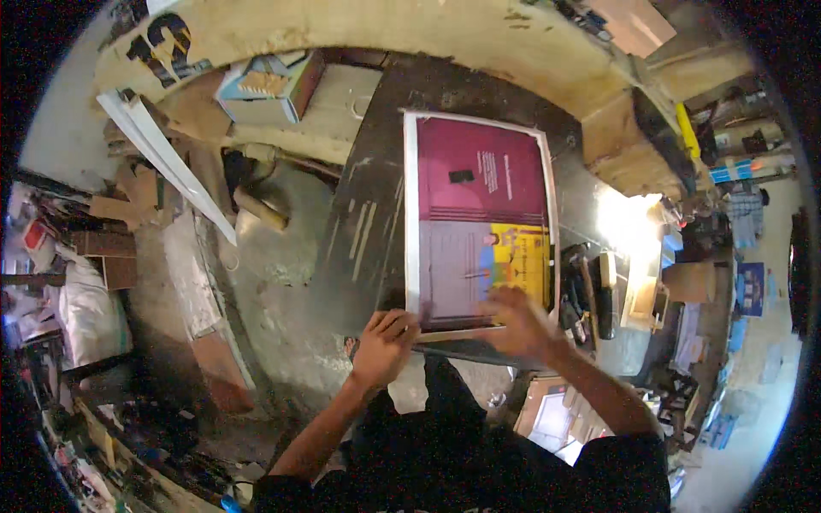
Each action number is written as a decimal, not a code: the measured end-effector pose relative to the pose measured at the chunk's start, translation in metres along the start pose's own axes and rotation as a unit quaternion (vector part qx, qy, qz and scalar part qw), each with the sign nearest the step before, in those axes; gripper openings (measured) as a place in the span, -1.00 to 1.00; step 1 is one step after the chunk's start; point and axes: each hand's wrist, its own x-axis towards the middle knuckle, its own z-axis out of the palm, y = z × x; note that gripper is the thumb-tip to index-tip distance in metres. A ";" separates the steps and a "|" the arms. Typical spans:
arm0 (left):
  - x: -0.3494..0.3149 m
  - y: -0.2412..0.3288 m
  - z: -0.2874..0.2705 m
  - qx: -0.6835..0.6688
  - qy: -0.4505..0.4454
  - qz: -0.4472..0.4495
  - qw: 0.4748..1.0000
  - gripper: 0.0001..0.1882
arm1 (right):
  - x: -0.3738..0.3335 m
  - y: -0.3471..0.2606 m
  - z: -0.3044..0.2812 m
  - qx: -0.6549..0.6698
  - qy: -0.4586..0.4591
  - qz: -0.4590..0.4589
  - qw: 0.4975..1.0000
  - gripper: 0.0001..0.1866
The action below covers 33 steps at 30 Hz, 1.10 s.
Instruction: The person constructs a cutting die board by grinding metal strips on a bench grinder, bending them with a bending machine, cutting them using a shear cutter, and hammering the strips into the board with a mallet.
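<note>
A large printed sheet (453, 256) with a white border lies on the dark worktable (355, 214) in front of me. Its far half is maroon; the near half is grey-purple with a yellow panel on the right. At the sheet's near left corner is my left hand (389, 342), its fingers curled closed on the edge. Over the near right part of the sheet, just below the yellow panel, my right hand (517, 323) is smeared by motion. Its fingers are too blurred to show whether they hold anything.
Hand tools (586, 295) lie along the table's right side, near a bright lamp-lit patch. A cardboard box (547, 410) stands low at the right. Beyond the table to the left sit an open box (269, 90) and a long white strip (167, 162). A beige beam (359, 34) crosses the far side.
</note>
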 end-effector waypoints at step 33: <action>0.069 0.115 -0.060 0.215 -0.118 -0.059 0.968 -0.96 | -0.068 0.219 0.017 -0.172 0.209 -0.401 0.875 -0.68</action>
